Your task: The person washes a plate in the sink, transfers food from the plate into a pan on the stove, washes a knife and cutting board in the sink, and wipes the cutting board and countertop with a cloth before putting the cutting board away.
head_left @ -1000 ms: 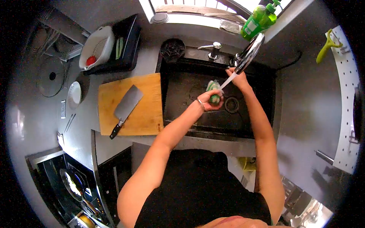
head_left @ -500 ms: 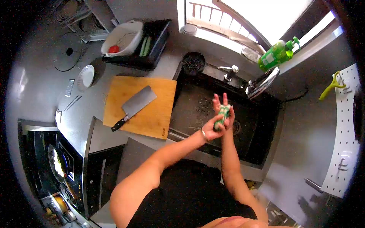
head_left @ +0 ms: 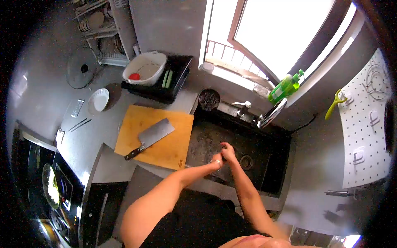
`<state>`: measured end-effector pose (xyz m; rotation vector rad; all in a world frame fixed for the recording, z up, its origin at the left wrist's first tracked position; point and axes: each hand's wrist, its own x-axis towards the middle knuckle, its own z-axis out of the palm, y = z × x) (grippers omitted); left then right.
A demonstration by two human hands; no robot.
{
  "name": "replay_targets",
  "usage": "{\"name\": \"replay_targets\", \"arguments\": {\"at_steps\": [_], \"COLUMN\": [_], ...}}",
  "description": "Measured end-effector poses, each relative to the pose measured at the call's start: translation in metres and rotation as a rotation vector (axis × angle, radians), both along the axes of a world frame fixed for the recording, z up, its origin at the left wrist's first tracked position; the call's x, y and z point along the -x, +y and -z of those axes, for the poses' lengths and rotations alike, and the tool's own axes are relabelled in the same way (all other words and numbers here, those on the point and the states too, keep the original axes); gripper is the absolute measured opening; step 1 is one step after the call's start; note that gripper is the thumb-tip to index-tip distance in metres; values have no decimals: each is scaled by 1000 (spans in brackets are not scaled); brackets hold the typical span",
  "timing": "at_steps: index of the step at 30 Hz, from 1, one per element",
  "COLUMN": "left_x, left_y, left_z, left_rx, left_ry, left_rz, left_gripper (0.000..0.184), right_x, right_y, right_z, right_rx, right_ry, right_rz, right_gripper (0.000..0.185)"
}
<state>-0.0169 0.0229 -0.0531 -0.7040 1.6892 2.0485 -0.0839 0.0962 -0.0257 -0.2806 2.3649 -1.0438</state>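
Note:
Over the dark sink (head_left: 206, 136), my left hand (head_left: 217, 158), with a bracelet at the wrist, meets my right hand (head_left: 227, 152). Both look closed, fingers curled in against each other. Whatever lies between them is hidden; no green and white cloth-like piece shows now. To the left of the hands, a cleaver (head_left: 156, 131) with a dark handle rests flat on a wooden cutting board (head_left: 173, 144). The drain (head_left: 247, 162) shows just right of my right hand, and the faucet (head_left: 243, 106) stands behind the sink.
A white basket (head_left: 154, 73) with something red sits on a black tray (head_left: 178, 89) beside green stalks. Left are a white bowl (head_left: 98, 100), chopsticks (head_left: 79, 125) and a pan (head_left: 50, 186) on the stove. A green pump bottle (head_left: 285, 88) stands by the window; a pegboard (head_left: 359, 136) hangs right.
My hands have come lower and closer together. My right hand's spread fingers have curled in, and the green and white piece in my left hand is out of sight. The view has tilted.

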Motion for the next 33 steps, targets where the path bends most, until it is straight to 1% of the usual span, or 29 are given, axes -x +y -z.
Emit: {"name": "replay_targets", "arguments": {"at_steps": [1,2,3,4,6,7,8,10,11,12,13,14,15,16,18,19,20,22,23,24,25,26,27,28,29,30,31,32,33], "left_x": [-5,-12,-16,-18,-22,-27,-31,-42,-45,-48,-49,-47,-45,-39,-21,-15,-8,1,5,9,18,22,25,27,20,4,3,3,-6], "left_y": [-7,-15,-25,-28,-32,-27,-18,-1,-3,-5,-12,-23,-31,-35,-43,-42,-39,-31,-27,-23,-18,-11,-4,1,-2,-4,-5,-8,-11], "left_z": [-12,-30,-60,-80,-109,-123,-137,-165,-179,-189,-200,-211,-218,-212,-185,-177,-161,-123,-116,-107,-77,-57,-40,-34,-43,-29,-9,-10,-8], "left_rx": [161,167,-23,-383,-1100,-1387,-1675,-1909,-1949,-1987,-1948,-1910,-1873,-1772,-1569,-1371,-1184,-811,-657,-505,-370,-111,147,402,655,695,800,905,925], "left_ry": [44,57,-15,-103,-292,-270,-246,-324,-336,-353,-355,-355,-354,-352,-344,-338,-305,-237,-231,-224,-181,-141,-100,-57,93,189,173,154,140], "left_rz": [191,321,405,287,34,26,18,-72,-73,-78,-65,-50,-35,26,142,144,169,208,234,257,214,235,251,264,472,338,438,538,552], "left_gripper": [23,19,19,20,24,26,28,26,25,23,22,21,20,19,15,11,12,15,17,18,18,18,18,19,25,25,26,27,28], "right_x": [-8,-10,-1,2,-16,-28,-36,-44,-49,-43,-31,-24,-23,-19,-13,-16,-19,-13,-5,-3,-2,-3,-3,-8,-10,-10,-11,-17,-26], "right_y": [-3,7,25,38,37,32,21,-7,-13,-13,-9,-8,0,3,8,8,7,6,5,5,4,1,0,-1,-2,-3,-5,-9,-10], "right_z": [-53,-88,-75,-64,-79,-91,-102,-130,-160,-155,-143,-147,-152,-159,-171,-179,-182,-166,-143,-131,-117,-102,-84,-75,-58,-35,-8,-4,1], "right_rx": [122,359,614,867,1305,1527,1667,1942,1911,1997,2082,2162,2004,1873,1612,1400,1226,964,923,871,897,921,883,892,839,786,701,615,575], "right_ry": [-271,-653,-714,-768,-873,-924,-937,-961,-842,-832,-820,-805,-674,-669,-651,-510,-414,-316,-260,-184,-216,-250,-155,-192,-151,-111,-54,1,-85], "right_rz": [52,127,44,-47,-21,-6,-37,-122,-136,-224,-313,-408,-123,-101,-54,-43,-12,-22,-7,7,97,189,215,301,364,427,480,531,654], "right_gripper": [54,60,66,71,73,74,74,75,65,63,62,61,53,52,50,46,47,46,45,45,45,44,42,38,35,33,31,30,29]}}
